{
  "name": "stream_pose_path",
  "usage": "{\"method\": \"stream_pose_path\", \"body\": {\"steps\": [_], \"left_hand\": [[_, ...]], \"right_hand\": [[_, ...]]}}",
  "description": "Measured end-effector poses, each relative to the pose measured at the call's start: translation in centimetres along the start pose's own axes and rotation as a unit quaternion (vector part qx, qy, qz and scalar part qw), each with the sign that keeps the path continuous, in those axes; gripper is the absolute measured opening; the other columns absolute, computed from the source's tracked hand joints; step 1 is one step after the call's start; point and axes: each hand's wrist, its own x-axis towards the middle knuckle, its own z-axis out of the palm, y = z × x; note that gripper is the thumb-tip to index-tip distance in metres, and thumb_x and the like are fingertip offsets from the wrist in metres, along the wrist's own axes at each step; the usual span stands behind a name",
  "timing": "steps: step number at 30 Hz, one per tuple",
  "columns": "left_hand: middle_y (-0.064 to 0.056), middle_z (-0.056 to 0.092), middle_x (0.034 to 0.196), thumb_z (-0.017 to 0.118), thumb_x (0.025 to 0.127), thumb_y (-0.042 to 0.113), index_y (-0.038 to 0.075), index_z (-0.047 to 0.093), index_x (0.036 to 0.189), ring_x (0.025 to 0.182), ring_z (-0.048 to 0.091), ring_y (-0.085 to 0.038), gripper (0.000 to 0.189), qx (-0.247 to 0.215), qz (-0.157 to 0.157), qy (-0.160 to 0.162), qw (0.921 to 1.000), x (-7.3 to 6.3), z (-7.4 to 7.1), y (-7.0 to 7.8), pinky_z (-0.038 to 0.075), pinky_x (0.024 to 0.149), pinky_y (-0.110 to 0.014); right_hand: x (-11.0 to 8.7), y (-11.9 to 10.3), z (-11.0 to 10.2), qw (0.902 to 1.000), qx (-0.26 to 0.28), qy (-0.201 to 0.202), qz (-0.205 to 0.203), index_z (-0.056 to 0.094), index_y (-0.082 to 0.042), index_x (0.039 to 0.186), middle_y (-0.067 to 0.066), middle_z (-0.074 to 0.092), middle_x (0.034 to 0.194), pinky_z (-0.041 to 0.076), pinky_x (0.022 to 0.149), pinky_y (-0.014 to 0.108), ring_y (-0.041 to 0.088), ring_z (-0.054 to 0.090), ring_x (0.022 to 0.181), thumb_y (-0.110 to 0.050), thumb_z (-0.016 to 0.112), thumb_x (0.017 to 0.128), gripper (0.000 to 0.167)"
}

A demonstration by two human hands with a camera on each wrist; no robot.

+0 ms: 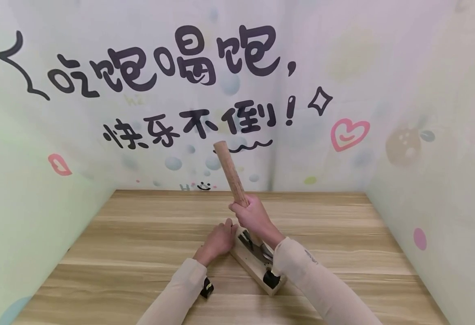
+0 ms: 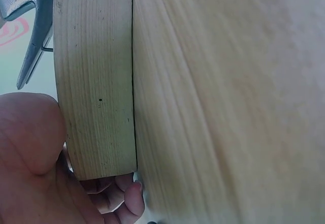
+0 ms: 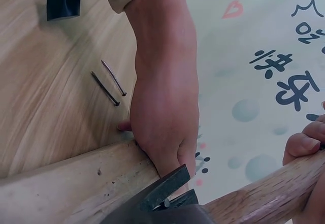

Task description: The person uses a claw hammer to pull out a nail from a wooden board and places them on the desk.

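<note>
My right hand (image 1: 254, 216) grips the wooden handle (image 1: 230, 171) of a claw hammer, the handle slanting up and away. The hammer's dark claw (image 3: 162, 191) sits over a light wooden block (image 1: 248, 265), with a nail (image 3: 166, 203) showing in its slot. In the left wrist view the claw (image 2: 36, 41) stands beside the block, and a thin piece of metal shows between them. At the block's far end, my left hand (image 1: 221, 239) holds it, fingers curled round the end (image 2: 134, 201). The nail's point is hidden.
Two loose nails lie on the wood-grain table (image 1: 140, 234) left of the block, a silvery nail (image 3: 114, 78) and a darker nail (image 3: 105, 88). A black strap piece (image 1: 206, 288) hangs by the left sleeve. A printed wall sheet (image 1: 196, 149) closes off the back and sides.
</note>
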Motion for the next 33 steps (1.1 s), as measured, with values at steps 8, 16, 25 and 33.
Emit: {"method": "stream_pose_path", "body": {"steps": [8, 16, 25, 33], "left_hand": [[-0.009, 0.049, 0.079, 0.036, 0.108, 0.026, 0.002, 0.051, 0.106, 0.069, 0.048, -0.024, 0.028, 0.006, -0.019, -0.013, 0.9997, 0.1, 0.1, 0.1, 0.041, 0.058, -0.038], [-0.01, 0.05, 0.081, 0.035, 0.109, 0.026, 0.002, 0.051, 0.106, 0.072, 0.05, -0.025, 0.029, 0.014, -0.022, -0.016, 0.9995, 0.0, 0.1, 0.1, 0.043, 0.06, -0.039], [-0.01, 0.053, 0.085, 0.034, 0.109, 0.029, 0.003, 0.051, 0.111, 0.075, 0.052, -0.024, 0.031, 0.023, -0.031, -0.019, 0.9991, 0.0, 0.4, 0.1, 0.046, 0.065, -0.041], [-0.007, 0.049, 0.079, 0.033, 0.109, 0.029, 0.003, 0.051, 0.11, 0.068, 0.048, -0.021, 0.032, 0.013, -0.029, -0.021, 0.9993, -0.2, 0.0, 0.4, 0.042, 0.06, -0.035]], "right_hand": [[-1.1, -0.3, -0.4, 0.9996, 0.026, 0.001, -0.014, 0.057, 0.0, 0.08, -0.005, 0.042, 0.05, 0.032, 0.041, 0.023, 0.008, 0.039, 0.044, -0.012, 0.062, 0.092, 0.018], [-2.7, -0.1, -1.1, 0.9971, 0.047, 0.021, -0.056, 0.057, 0.003, 0.078, -0.005, 0.043, 0.048, 0.034, 0.043, 0.023, 0.008, 0.041, 0.043, -0.008, 0.059, 0.092, 0.018], [-5.4, 0.9, -3.0, 0.9803, 0.116, 0.036, -0.156, 0.051, 0.011, 0.08, 0.002, 0.042, 0.048, 0.034, 0.042, 0.024, 0.008, 0.042, 0.043, -0.002, 0.058, 0.093, 0.019], [-5.7, 0.9, -3.8, 0.9679, 0.152, 0.046, -0.195, 0.045, 0.008, 0.075, 0.016, 0.033, 0.047, 0.027, 0.039, 0.026, 0.016, 0.034, 0.041, 0.0, 0.054, 0.092, 0.021]]}}
